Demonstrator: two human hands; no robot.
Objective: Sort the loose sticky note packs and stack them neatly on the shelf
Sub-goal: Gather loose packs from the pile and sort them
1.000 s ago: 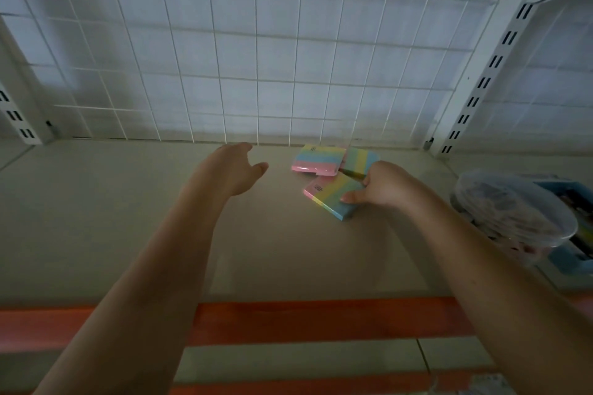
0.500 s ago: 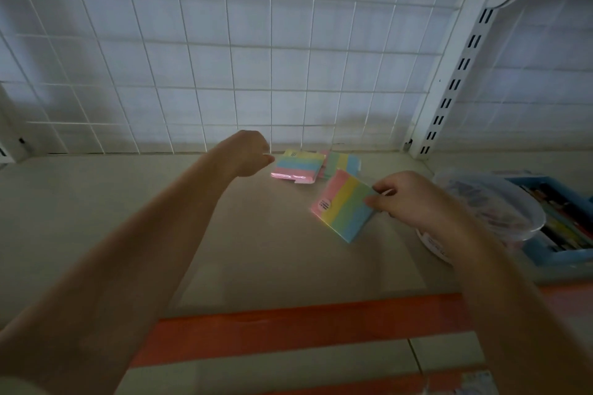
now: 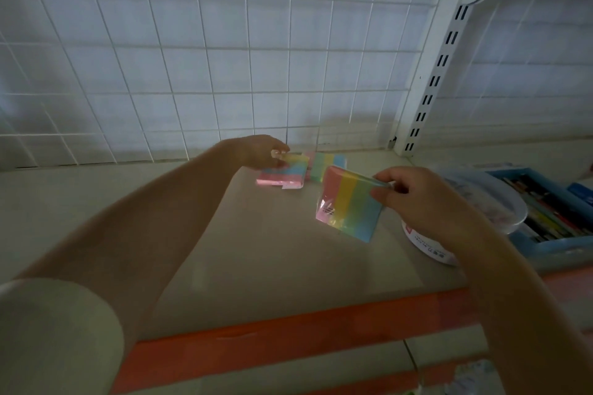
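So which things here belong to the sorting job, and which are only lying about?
For the job:
- lifted pack, in the right hand
- front pack, pinched by the left hand
- back pack
- shelf

Just lying about:
- round tub
- blue tray
- wire grid

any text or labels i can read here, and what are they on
None can be read.
Held sticky note pack in the right hand: a small dark mark near its lower left corner, too blurred to read.
White tub at the right: dark print on its side, too small and blurred to read.
Pack on the shelf under the left hand: no print visible.
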